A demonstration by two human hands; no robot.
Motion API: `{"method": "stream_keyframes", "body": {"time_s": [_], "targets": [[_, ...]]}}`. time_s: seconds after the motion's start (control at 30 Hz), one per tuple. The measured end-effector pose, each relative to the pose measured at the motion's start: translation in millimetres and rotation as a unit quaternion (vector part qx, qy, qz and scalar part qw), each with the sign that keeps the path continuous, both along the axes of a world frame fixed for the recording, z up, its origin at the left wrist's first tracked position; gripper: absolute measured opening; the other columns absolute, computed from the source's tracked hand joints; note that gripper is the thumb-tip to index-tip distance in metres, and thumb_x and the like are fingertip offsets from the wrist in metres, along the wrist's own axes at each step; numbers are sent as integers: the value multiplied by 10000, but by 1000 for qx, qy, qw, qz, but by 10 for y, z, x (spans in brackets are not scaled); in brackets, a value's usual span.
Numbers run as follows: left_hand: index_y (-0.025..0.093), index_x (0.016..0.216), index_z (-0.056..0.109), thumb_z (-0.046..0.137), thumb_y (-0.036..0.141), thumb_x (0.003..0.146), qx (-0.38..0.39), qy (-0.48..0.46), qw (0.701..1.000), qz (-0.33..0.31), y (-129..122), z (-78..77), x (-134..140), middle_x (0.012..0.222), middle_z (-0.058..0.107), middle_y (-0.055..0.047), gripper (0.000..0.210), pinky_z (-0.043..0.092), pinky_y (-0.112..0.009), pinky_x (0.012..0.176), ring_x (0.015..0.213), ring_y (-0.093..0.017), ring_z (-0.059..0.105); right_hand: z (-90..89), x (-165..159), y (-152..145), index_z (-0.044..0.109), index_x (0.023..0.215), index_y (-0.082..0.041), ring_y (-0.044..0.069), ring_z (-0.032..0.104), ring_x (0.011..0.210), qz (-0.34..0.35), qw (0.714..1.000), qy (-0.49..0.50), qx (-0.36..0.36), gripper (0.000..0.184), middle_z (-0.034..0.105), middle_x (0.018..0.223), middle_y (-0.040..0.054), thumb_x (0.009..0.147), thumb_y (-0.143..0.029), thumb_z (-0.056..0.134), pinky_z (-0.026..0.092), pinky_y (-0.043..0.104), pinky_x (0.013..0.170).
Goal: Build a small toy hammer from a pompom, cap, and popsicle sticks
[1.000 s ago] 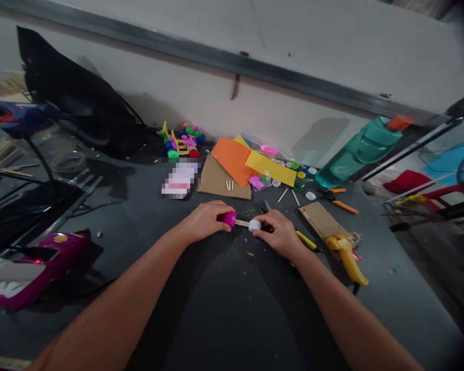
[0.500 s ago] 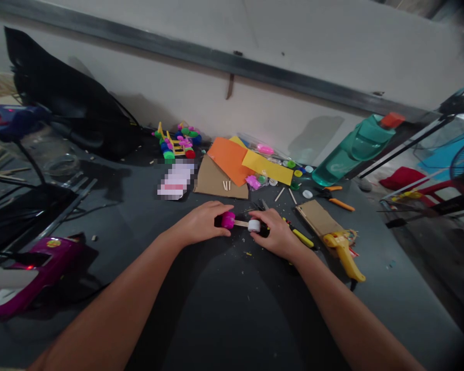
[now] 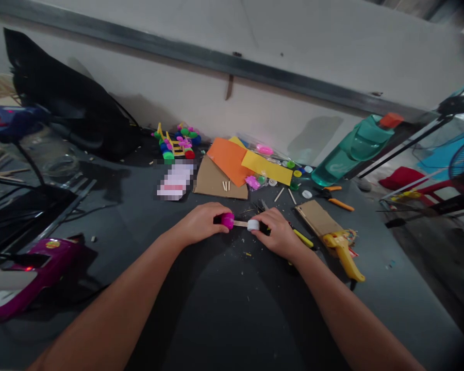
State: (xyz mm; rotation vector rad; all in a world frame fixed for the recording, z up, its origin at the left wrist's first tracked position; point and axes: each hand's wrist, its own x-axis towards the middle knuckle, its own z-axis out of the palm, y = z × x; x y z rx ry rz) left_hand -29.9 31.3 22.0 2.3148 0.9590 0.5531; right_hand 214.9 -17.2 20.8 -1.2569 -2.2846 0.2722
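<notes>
My left hand [image 3: 201, 224] is closed on a magenta bottle cap [image 3: 227, 221], thumb and fingers at its rim. A short wooden stick [image 3: 240, 223] runs from that cap to a white bottle cap [image 3: 253, 225]. My right hand [image 3: 277, 231] pinches the white cap from the right. Both caps stand on edge like wheels, joined by the stick, above the dark table [image 3: 216, 309]. Behind my right hand lie a grey-bladed tool [image 3: 261, 205], partly covered, and a yellow-and-black handle [image 3: 303, 239].
A yellow glue gun [image 3: 345, 252] rests by a cardboard piece [image 3: 317, 219] at right. Orange-handled pliers [image 3: 335, 197] and a green bottle [image 3: 353, 149] stand beyond. Behind are orange paper [image 3: 229, 159], yellow paper [image 3: 268, 167], cardboard [image 3: 212, 180] and a small colourful model [image 3: 176, 143]. A magenta device [image 3: 58, 263] sits left.
My right fingers have shifted slightly around the white cap, and its flat face now turns a little differently. The left hand stays on the magenta cap.
</notes>
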Motion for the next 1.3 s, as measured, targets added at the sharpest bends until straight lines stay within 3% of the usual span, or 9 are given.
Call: {"method": "stream_keyframes", "body": {"time_s": [0.43, 0.77, 0.93, 1.13, 1.3], "targets": [[259, 1050, 609, 617, 326, 730, -8, -3, 1000, -1, -5, 18, 4, 1021, 626, -37, 327, 411, -328, 840, 950, -194, 563, -3, -19, -4, 596, 940, -212, 233, 533, 871, -2, 1000, 11, -14, 147, 634, 886, 67, 795, -238, 586, 425, 394, 796], [249, 1187, 546, 668, 367, 708, -20, -2, 1000, 5, -1, 27, -35, 1140, 589, -58, 508, 394, -355, 928, 1058, -216, 533, -11, -7, -16, 553, 1105, -216, 254, 540, 940, -7, 1000, 1, -5, 350, 625, 996, 83, 757, -225, 587, 411, 420, 838], [248, 1133, 587, 656, 339, 724, -29, -22, 999, 17, -11, 25, -27, 1105, 620, -41, 425, 413, -345, 911, 1020, -203, 557, 4, 1, -24, 556, 1099, -208, 249, 537, 946, -13, 1000, -6, -7, 355, 625, 1007, 80, 748, -223, 602, 410, 408, 839], [234, 1146, 574, 614, 419, 749, -161, -115, 977, 80, -36, 36, 10, 1066, 651, -41, 440, 477, -325, 820, 931, -182, 603, 24, 27, -4, 532, 1129, -252, 197, 596, 789, -58, 992, 77, -87, 351, 667, 846, 17, 786, -296, 595, 448, 350, 761], [196, 1074, 596, 536, 471, 794, -245, -147, 952, 109, -37, 81, 52, 860, 669, -50, 397, 495, -257, 554, 661, -135, 595, 48, 34, 11, 525, 1134, -261, 176, 626, 781, -58, 975, 158, -147, 292, 677, 844, 1, 855, -344, 516, 463, 318, 745]]}}
